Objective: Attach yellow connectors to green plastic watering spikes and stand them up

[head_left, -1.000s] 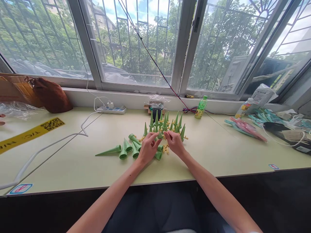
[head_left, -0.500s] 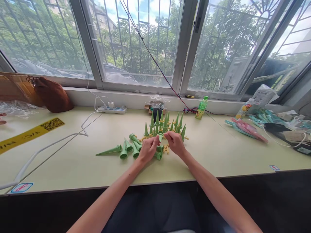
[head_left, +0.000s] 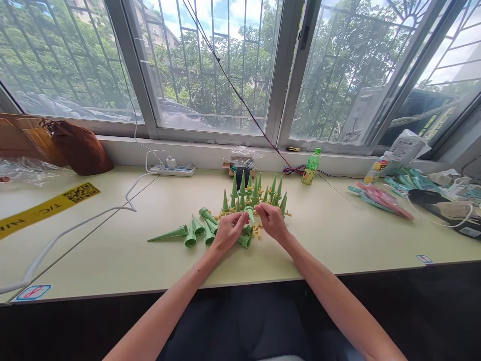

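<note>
A: Starting with the head view, the only one. Holding what in the left hand (head_left: 227, 231)?

B: Pinches a green spike (head_left: 251, 215) between thumb and fingers, wide end up, tip slanting down to the right.

A: And with the right hand (head_left: 274, 220)?

B: Curls the fingers narrowly together, thumb near forefinger, close beside the wide end of the green spike. Cannot tell about any small piece inside that pinch, nor about actual contact with the spike.

A: Where to look for the spike, then?

B: Over the middle of the table (head_left: 338, 235), between both hands, in front of a cluster of standing cones (head_left: 255, 193), all green, tips up, with yellow fittings (head_left: 287, 214) low down among them.

A: Anything more close by?

B: Yes, loose cones (head_left: 191, 236) in a heap left of the left hand, with one long cone (head_left: 167, 234) lying tip to the left. Just past the left wrist, another cone (head_left: 245, 241) with its open end to the right. Near the right hand, small yellow pieces (head_left: 257, 232) on the table.

A: And farther back?

B: Against the wall, a white power strip (head_left: 175, 171) and a brown pouch (head_left: 80, 148); to the right, a green-capped bottle (head_left: 310, 168), standing.
</note>
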{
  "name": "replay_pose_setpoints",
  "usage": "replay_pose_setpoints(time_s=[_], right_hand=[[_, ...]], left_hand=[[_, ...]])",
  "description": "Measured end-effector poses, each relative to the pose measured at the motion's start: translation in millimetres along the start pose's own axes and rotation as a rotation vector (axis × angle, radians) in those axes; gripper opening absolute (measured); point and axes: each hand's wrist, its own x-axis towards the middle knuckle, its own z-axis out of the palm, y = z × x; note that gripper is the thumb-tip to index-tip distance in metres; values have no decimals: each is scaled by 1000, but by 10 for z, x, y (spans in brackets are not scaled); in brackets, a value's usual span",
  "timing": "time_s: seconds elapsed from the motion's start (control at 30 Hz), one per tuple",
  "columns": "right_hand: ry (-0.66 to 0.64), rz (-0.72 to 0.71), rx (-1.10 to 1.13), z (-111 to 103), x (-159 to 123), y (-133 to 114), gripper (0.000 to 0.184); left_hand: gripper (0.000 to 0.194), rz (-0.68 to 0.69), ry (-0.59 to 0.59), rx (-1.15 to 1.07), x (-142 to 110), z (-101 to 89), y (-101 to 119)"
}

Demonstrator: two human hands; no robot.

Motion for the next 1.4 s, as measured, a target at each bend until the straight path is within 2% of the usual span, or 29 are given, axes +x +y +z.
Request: replay_pose_setpoints(time_s=[0.37, 0.63, 0.9, 1.2, 1.4], right_hand=[[-4, 22, 8, -8, 4, -6, 43], [5, 66, 31, 13, 3, 5, 44], [1, 93, 42, 11, -5, 5, 47], [-6, 70, 26, 11, -7, -8, 47], [72, 39, 11, 24, 10, -31, 42]], left_hand=[[37, 19, 22, 67, -10, 31, -38], [25, 169, 83, 120, -13, 55, -84], [20, 238, 110, 113, -5, 64, -127], [23, 259, 133, 80, -2, 52, -138], [28, 174, 145, 113, 5, 77, -114]])
